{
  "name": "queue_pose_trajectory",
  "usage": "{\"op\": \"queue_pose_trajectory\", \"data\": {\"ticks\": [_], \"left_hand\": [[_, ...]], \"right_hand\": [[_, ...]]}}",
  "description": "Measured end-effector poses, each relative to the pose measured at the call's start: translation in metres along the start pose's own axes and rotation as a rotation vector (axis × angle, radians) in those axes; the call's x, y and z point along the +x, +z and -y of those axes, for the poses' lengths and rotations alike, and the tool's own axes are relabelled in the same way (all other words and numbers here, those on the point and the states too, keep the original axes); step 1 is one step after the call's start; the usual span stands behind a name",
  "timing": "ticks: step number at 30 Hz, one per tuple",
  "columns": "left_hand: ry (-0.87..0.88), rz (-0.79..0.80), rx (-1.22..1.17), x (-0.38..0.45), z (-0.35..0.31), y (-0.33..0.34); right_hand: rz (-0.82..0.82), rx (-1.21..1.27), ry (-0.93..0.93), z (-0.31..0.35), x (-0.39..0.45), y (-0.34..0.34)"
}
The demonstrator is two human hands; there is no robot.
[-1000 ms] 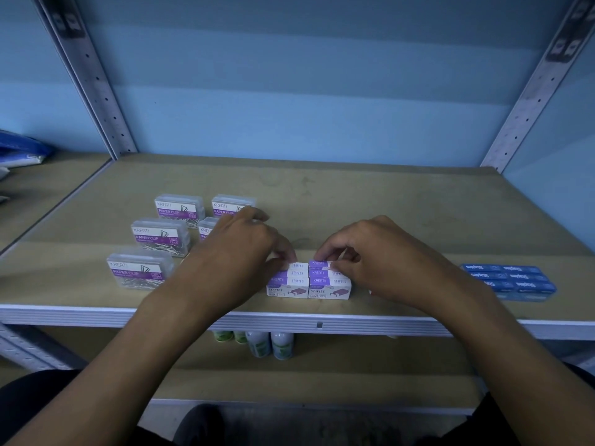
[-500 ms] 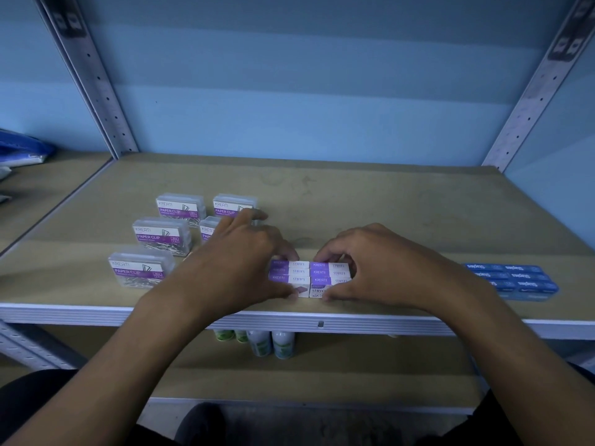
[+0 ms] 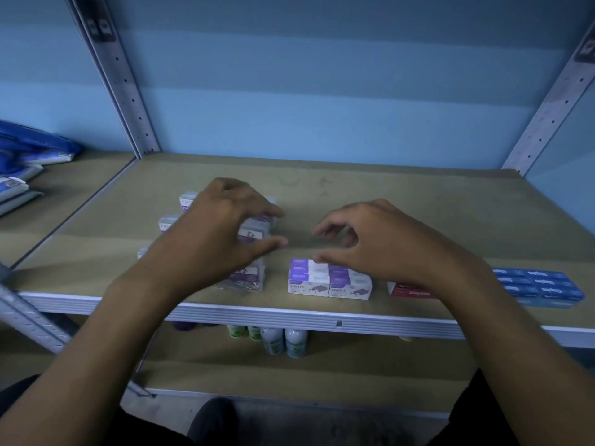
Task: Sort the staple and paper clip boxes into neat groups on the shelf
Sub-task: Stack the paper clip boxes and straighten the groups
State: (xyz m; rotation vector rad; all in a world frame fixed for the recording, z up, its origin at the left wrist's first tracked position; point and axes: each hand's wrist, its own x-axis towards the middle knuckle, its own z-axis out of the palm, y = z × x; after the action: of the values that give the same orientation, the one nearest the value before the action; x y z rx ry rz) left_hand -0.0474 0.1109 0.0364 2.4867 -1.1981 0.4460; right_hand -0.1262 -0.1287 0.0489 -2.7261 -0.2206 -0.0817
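Note:
Two white-and-purple staple boxes (image 3: 328,280) sit side by side near the front edge of the shelf (image 3: 418,201). My right hand (image 3: 376,239) hovers above and behind them with fingers loosely curled, holding nothing. Left of them lie several clear paper clip boxes (image 3: 248,275) with purple labels, mostly hidden under my left hand (image 3: 219,233), which hovers over them with fingers spread. A red staple box (image 3: 409,290) peeks out below my right wrist. A block of blue staple boxes (image 3: 541,284) lies at the far right front.
The shelf's metal front rail (image 3: 289,315) runs across below the boxes. Small white bottles (image 3: 273,341) stand on the lower shelf. Blue packets (image 3: 29,149) lie on the neighbouring shelf at left. Bare shelf board stretches behind the boxes.
Both hands have let go of the purple staple boxes and lifted away. My left hand moved left over the paper clip boxes; my right hand rose behind the staple boxes.

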Motion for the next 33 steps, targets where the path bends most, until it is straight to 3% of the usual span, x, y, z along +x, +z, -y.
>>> {"op": "queue_pose_trajectory", "data": {"ticks": [6,13,25,33], "left_hand": [[-0.131,-0.008,0.084,-0.017,0.048,-0.025],[-0.279,0.084,0.004,-0.032,0.091,-0.037],[-0.380,0.195,-0.158,-0.034,0.101,-0.030],[-0.416,0.164,-0.196,-0.035,0.099,-0.033]], "right_hand": [[-0.094,0.022,-0.076,0.029,0.027,0.015],[-0.106,0.068,-0.092,0.043,0.052,0.040],[-0.108,0.159,-0.050,0.040,0.062,0.058],[-0.139,0.276,-0.017,0.043,0.060,0.057]]}}
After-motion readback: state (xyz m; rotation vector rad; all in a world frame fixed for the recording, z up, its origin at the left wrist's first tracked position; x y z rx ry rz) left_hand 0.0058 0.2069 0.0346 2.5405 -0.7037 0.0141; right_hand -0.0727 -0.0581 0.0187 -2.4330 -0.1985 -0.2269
